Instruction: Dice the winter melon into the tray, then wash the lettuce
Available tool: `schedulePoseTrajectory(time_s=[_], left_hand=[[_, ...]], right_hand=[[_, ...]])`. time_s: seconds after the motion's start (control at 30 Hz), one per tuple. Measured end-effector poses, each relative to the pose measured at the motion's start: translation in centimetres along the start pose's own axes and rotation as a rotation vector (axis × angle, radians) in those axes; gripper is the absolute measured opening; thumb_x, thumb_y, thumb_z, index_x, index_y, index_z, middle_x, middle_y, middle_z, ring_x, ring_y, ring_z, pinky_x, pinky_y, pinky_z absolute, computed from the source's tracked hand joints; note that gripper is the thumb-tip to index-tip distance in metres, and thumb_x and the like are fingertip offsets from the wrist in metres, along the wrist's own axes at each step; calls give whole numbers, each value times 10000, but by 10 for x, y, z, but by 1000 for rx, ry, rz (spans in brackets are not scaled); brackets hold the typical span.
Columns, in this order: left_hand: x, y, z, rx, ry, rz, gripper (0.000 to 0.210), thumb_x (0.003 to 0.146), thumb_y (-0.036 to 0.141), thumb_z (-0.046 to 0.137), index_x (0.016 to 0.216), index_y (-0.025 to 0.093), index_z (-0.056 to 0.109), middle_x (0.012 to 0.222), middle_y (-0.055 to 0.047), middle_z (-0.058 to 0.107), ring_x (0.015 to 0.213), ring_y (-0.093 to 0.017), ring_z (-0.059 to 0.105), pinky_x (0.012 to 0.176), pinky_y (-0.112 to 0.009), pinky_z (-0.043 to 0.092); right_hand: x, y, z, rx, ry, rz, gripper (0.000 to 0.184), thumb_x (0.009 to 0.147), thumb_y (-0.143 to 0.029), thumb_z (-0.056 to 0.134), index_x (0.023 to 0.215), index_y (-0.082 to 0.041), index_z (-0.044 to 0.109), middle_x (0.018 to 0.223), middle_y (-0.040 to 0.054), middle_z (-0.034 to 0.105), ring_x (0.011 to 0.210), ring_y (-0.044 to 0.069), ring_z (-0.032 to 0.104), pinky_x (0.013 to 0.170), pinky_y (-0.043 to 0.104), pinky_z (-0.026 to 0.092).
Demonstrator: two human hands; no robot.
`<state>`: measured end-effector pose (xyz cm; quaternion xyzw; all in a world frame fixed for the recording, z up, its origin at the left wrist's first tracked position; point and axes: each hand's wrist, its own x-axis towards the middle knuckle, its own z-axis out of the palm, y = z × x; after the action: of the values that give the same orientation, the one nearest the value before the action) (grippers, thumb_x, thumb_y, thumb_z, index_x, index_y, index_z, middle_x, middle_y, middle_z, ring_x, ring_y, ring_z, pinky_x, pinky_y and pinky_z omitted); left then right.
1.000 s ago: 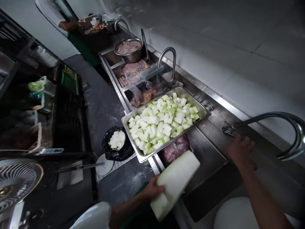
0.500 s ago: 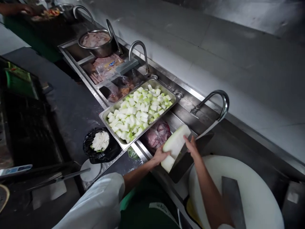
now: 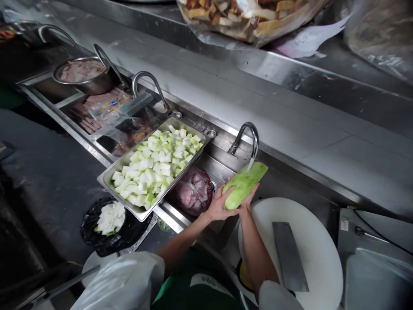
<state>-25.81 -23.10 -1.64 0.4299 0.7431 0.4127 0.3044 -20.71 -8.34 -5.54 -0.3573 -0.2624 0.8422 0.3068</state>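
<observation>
Your L hand (image 3: 218, 208) and R hand (image 3: 248, 201) are now both closed on the melon piece (image 3: 245, 183), its green round side up; a sec ago the pale cut side showed. Your R palm seems to cup it from below, tho the melon hides most of that. It's over the sink (image 3: 218, 162) and water (image 3: 250, 163) now hits its far end, so the rinse looks to be on.

Edges, near ones first: the round white board (image 3: 318, 254) sits right by your R arm, w/ the big knife (image 3: 290, 256) flat on it, so mind that elbow. Just L of your hands, the bagged meat (image 3: 193, 191) sits low in the sink; not much room there. Next is the steel tray (image 3: 119, 201) of cut bits (image 3: 158, 165), lying across the sink, so a big swing L could bump it. Past the melon, the tap (image 3: 255, 140) bends over it; lift too high & you may knock it. There's more room R, over the steel desk (image 3: 298, 185) b/w board and wall (image 3: 309, 116). Farthest up, the shelf (image 3: 274, 73) holds a bag of brown chunks (image 3: 235, 19), well apart from your hands.
</observation>
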Motion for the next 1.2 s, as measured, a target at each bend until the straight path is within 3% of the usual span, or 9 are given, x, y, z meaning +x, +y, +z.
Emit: schedulePoseTrajectory(time_s=[0.17,0.3,0.47,0.53,0.6,0.7,0.9,1.07,1.2], left_hand=[[30,-18,14,6,-5,19,1261,581,421,939,1658,289,296,1669,-147,142,1561,-448,162,1271,-600,250],[50,-25,7,180,14,109,1182,562,409,951,1610,323,412,1717,-124,55,1533,-498,174,1240,-662,238],[80,-32,-18,-12,50,163,1043,628,577,926,1536,261,521,1687,-148,247,1541,-426,265,1266,-581,259],[91,-38,-21,-293,132,15,797,798,562,814,1458,179,582,1553,-153,481,1441,-340,448,1224,-457,363],[99,-47,-19,-589,179,-269,498,976,503,619,1224,78,695,1240,-140,698,1184,-272,630,1070,-357,480],[110,-64,-17,-826,173,-593,436,1049,399,479,916,54,711,809,-69,709,800,-176,655,817,-275,517],[170,-71,-25,-1043,116,-703,227,979,369,606,1007,147,640,775,-28,672,632,-120,603,635,-216,478],[249,-42,-21,-1178,49,-724,293,1039,410,493,902,161,568,701,0,554,570,-115,518,637,-243,492],[282,-20,-12,-1229,38,-701,307,1067,368,410,936,146,578,711,-3,534,596,-116,508,754,-290,548]], right_hand=[[15,-33,-1,23,-14,-6,702,911,-808,277,1133,-277,680,1030,32,759,1171,259,667,975,466,560],[36,-49,-9,41,83,-60,431,858,-545,562,1131,-236,685,1093,26,774,1105,228,695,1020,417,557],[56,-51,-15,66,149,-124,452,700,-435,735,1091,-210,710,1098,36,780,1094,236,703,1031,421,563],[59,-49,-17,80,175,-187,466,694,-440,730,1100,-214,711,1118,36,776,1120,239,695,1034,424,561],[60,-49,-19,89,198,-249,476,700,-449,712,1117,-219,708,1146,39,771,1151,244,684,1035,429,560],[58,-52,-25,85,202,-291,485,706,-455,705,1131,-220,704,1165,48,767,1170,252,676,1023,436,564],[46,-58,-43,89,270,-308,478,679,-443,730,1102,-223,703,1143,60,774,1117,258,700,956,435,598],[28,-54,-56,68,323,-302,442,702,-444,714,1090,-234,701,1103,57,784,1101,265,717,928,443,618],[16,-49,-63,46,325,-295,398,745,-464,698,1090,-267,703,1127,54,781,1147,274,710,965,460,616]])
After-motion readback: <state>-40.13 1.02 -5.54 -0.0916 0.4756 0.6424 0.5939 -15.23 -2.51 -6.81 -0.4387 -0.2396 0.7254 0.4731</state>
